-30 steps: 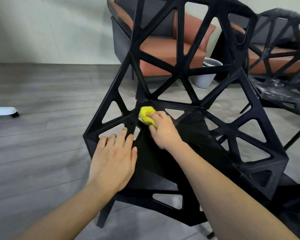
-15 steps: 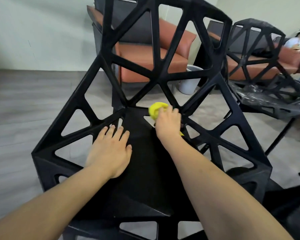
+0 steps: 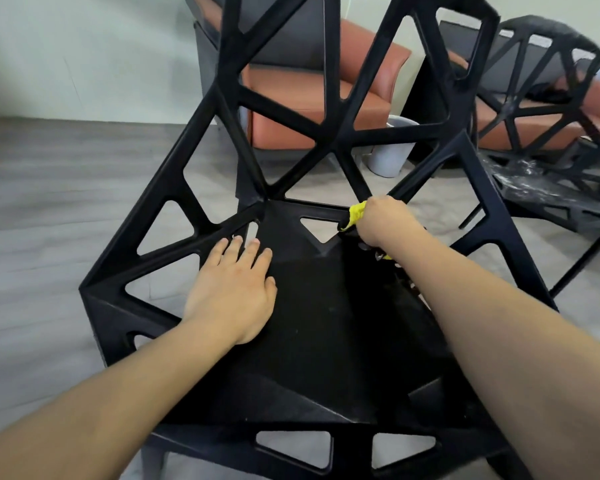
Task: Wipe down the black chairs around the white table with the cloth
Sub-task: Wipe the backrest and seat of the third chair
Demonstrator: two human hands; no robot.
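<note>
right hand (image 3: 383, 220) grips cloth (image 3: 355, 213) at chair (image 3: 326, 341) seat's 1 o'clock edge | left hand (image 3: 231, 292) flat, fingers straight, 10 o'clock

The left hand (image 3: 234, 289) is laid flat on the seat of the near chair (image 3: 326, 341), left of the right hand (image 3: 383, 221), by which the cloth (image 3: 355, 213) is held against the seat's rear right strut. Behind the backrest an armchair (image 3: 312, 95) is placed, with a bin (image 3: 392, 150) to its right, and a second chair (image 3: 551, 168) is set further right.

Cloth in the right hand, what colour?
Yellow: the cloth bunched in the right hand, seen in the head view.
</note>
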